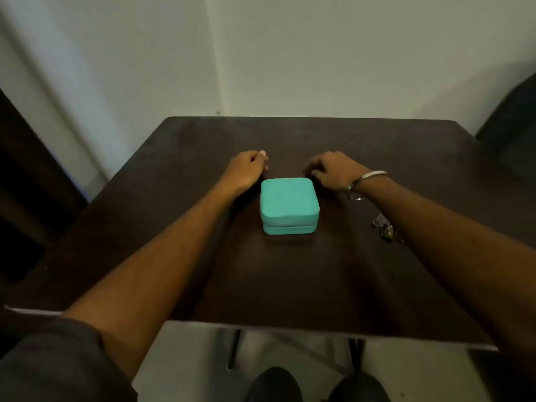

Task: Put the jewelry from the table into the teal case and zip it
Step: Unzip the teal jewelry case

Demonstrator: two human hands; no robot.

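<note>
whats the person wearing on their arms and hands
Both forearms are bare. The left arm's dark grey sleeve is pushed up past the elbow. The right wrist carries a thin silver-coloured bangle, with a small teal spot where it meets the wrist. A pale nail shows on the left hand. No rings can be made out on the right hand.

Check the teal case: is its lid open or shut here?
Shut. The teal case sits flat on the table, lid down on its base all along the visible seam.
</note>
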